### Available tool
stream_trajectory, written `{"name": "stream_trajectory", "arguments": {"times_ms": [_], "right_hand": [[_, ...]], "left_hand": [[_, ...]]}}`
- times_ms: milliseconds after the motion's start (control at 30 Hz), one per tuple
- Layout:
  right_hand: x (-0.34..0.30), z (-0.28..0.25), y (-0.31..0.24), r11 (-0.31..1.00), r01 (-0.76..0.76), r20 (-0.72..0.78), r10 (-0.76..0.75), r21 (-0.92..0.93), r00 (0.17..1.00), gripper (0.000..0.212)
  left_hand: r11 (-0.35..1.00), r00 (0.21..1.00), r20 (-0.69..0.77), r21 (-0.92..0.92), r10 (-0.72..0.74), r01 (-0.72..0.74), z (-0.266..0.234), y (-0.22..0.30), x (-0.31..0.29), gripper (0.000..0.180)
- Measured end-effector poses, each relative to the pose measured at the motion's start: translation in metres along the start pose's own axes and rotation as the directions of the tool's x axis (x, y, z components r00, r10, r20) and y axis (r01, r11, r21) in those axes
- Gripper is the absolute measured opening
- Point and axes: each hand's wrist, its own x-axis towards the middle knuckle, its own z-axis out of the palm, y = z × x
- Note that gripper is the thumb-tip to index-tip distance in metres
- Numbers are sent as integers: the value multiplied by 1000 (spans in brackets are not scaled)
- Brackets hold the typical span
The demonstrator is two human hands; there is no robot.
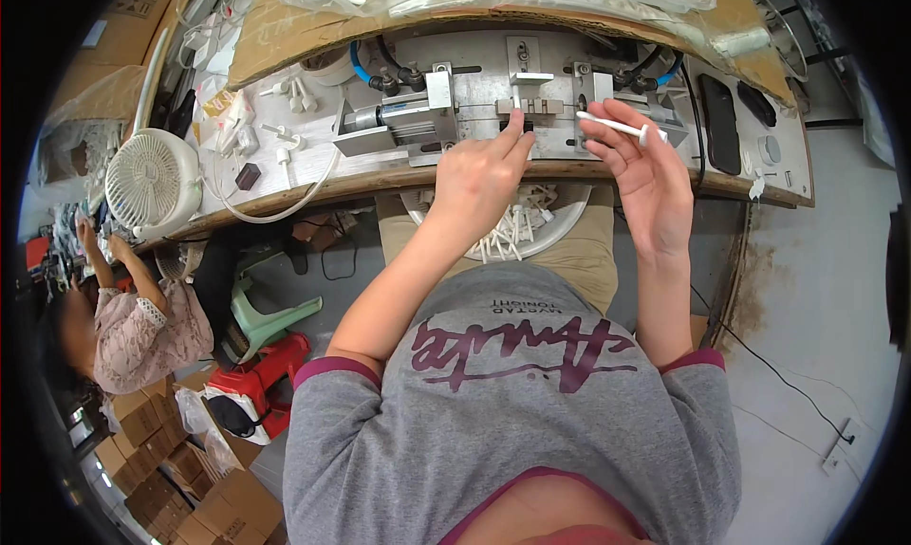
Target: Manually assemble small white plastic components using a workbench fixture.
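My left hand [479, 180] reaches over the bench edge, its index and middle fingers stretched out. The index fingertip touches a small white plastic piece [516, 97] at the metal fixture block [546, 107]; how that piece sits is partly hidden by the finger. To the right, my right hand [650, 189] is raised with its palm turned inward. Between its thumb and fingers it holds a thin white plastic stick with a flange [615, 125], tilted, its rounded tip pointing left toward the fixture. Metal cylinder clamps [403, 118] flank the block.
Below the bench edge, a white basin [567, 230] of white plastic parts rests at my lap. A white fan [154, 182] and loose white parts [299, 94] are at left; a dark phone [718, 125] lies at right. Cardboard [380, 35] overhangs the back. Another person [142, 327] sits at left.
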Motion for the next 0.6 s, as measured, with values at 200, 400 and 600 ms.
{"name": "stream_trajectory", "arguments": {"times_ms": [200,400,600], "right_hand": [[0,12,-4,999,36,14,-36,7,999,52],[-7,11,0,933,150,73,-133,-326,988,28],[-4,6,18,224,525,426,-371,-821,825,27]], "left_hand": [[996,998,37,68,55,-57,-3,-5,10,29],[999,993,105,-25,49,-46,-20,-9,15,30],[985,947,-319,-154,30,-83,-84,-37,79,26]]}}
